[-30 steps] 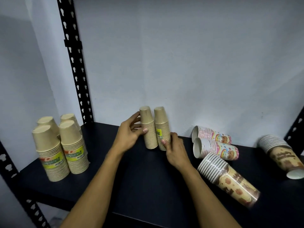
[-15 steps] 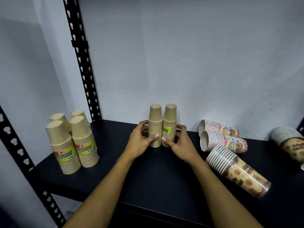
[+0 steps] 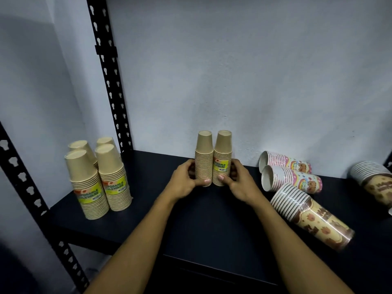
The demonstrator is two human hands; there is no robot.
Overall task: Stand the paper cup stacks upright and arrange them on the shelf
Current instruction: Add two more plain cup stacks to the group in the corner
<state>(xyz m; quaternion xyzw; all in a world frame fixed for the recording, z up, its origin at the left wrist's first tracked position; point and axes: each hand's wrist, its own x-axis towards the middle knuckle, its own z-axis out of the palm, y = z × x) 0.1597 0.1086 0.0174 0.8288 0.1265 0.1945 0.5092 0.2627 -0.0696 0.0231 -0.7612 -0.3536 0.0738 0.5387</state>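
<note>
Two small kraft paper cup stacks stand upright side by side at the middle back of the dark shelf (image 3: pixel 212 225). My left hand (image 3: pixel 186 183) grips the base of the left small stack (image 3: pixel 204 158), thumb across its front. My right hand (image 3: pixel 239 183) grips the base of the right small stack (image 3: pixel 222 155), which carries a yellow label. Two pink patterned stacks (image 3: pixel 290 175) lie on their sides to the right. A brown patterned stack (image 3: pixel 314 217) lies in front of them, and another (image 3: pixel 373 179) lies at the far right edge.
Several larger kraft cup stacks (image 3: pixel 99 177) stand upright at the shelf's left end. Black perforated uprights (image 3: pixel 110 81) frame the left side, with a grey wall (image 3: pixel 233 71) directly behind the shelf.
My hands have slid down from the stacks' sides to their bases, thumbs in front. The two small stacks stand straighter and closer together; the view has shifted left.
</note>
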